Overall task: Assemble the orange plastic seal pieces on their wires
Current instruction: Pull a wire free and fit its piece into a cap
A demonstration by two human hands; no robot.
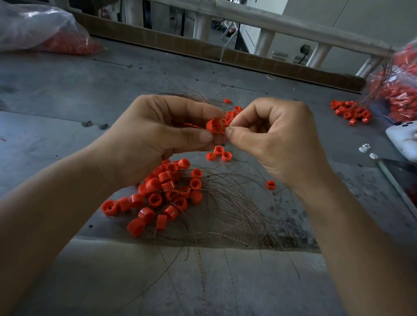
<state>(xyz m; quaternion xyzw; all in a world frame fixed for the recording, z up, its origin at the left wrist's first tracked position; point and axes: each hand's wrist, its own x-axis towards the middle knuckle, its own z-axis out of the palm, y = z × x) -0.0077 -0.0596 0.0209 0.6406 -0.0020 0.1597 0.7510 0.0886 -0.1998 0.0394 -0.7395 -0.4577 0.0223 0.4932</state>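
mid-frame, left hand (160,131) curls thumb and fingers round one orange seal cap (214,125), open end toward the right hand (273,137), whose thumb and forefinger are pinched tight at the cap's rim, on something too small to tell. just below the hands a heap of orange caps (162,191) lies tangled with thin wires (236,207) fanning to lower right on the grey table (59,130); three loose caps (218,153) sit between heap and hands. clear bags of orange parts at upper left (37,30) and right edge (409,79), a white handheld device (407,140) beside the latter.
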